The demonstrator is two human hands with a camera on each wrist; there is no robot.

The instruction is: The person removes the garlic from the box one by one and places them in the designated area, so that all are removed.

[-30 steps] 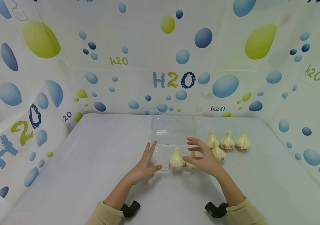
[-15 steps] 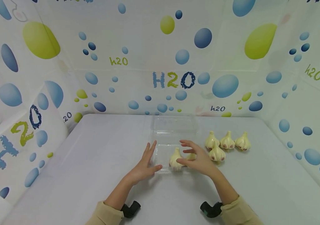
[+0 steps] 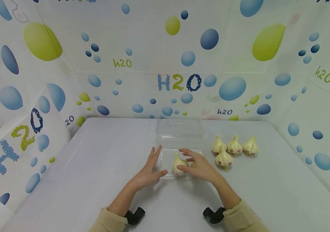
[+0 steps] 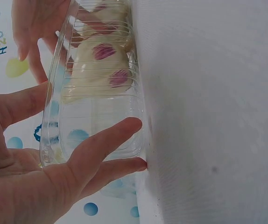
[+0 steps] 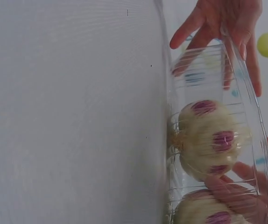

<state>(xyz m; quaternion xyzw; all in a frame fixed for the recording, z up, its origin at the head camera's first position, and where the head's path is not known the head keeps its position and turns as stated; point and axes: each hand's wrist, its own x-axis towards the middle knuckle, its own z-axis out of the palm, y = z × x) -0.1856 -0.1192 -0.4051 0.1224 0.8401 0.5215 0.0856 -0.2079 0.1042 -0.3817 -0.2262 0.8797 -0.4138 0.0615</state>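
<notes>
A clear plastic clamshell box (image 3: 165, 159) lies with its lid (image 3: 179, 128) folded back. My left hand (image 3: 147, 176) touches its left end with spread, straight fingers; the left wrist view shows the fingers (image 4: 110, 140) along the box wall. My right hand (image 3: 204, 168) reaches into the box from the right. It holds a garlic bulb (image 3: 175, 163), thumb in front and fingers behind. Through the box wall in the right wrist view, the bulb (image 5: 206, 140) shows purple patches. A second garlic bulb (image 5: 197, 210) sits beside it, mostly hidden by my right hand in the head view.
Several garlic bulbs (image 3: 235, 145) stand together on the white table (image 3: 118, 145) to the right of the box. One bulb (image 3: 224, 159) is nearer my right wrist. A wall sheet (image 3: 141, 69) printed with dots and lettering encloses the table's back and sides.
My right hand has moved left inside the box, from the second bulb to the first. That first garlic bulb has shifted slightly left. My left hand stays where it was.
</notes>
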